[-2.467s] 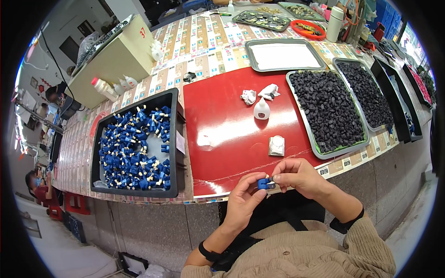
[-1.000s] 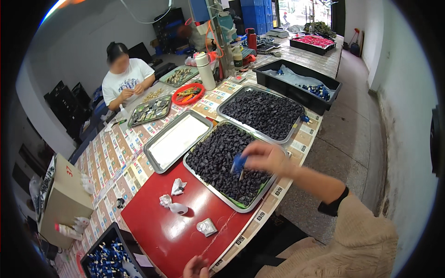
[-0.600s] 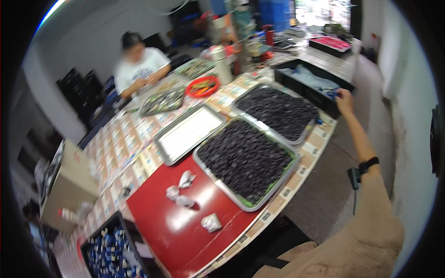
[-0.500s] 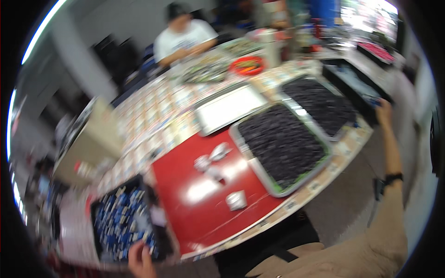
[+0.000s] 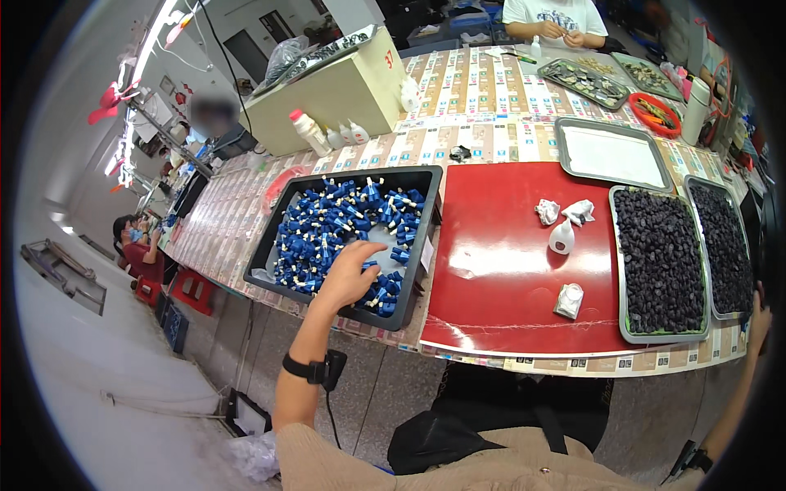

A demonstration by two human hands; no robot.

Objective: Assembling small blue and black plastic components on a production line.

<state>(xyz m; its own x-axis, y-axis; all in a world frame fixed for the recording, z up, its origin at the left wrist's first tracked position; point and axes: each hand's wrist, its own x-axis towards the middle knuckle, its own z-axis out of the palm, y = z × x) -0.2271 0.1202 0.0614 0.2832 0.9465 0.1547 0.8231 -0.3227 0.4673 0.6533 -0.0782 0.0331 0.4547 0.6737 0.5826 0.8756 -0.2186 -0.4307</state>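
Note:
My left hand (image 5: 348, 277) is over a black tray (image 5: 398, 321) heaped with small blue pieces with pale tips (image 5: 332, 214). Its index finger and thumb are spread apart, with nothing visible between them. Part of the tray's whitish bottom shows beside the fingertips. At the far right rim of the picture, my right hand (image 5: 760, 319) is dark and partly cut off, next to a grey tray of black pieces (image 5: 720, 245). Whatever its fingers hold, if anything, is hidden.
A red mat (image 5: 499, 286) carries a white squeeze bottle (image 5: 562, 238), crumpled white wads (image 5: 580, 212) and a folded white pad (image 5: 568, 300). Another tray of black pieces (image 5: 661, 262) stands on its right, a white-lined tray (image 5: 614, 155) behind. Across the table, a person's hands (image 5: 565, 34) work.
The view has swung left and sharpened, bringing the tray of blue pieces nearer the middle. My left hand has moved from the tray's near edge to over the pieces.

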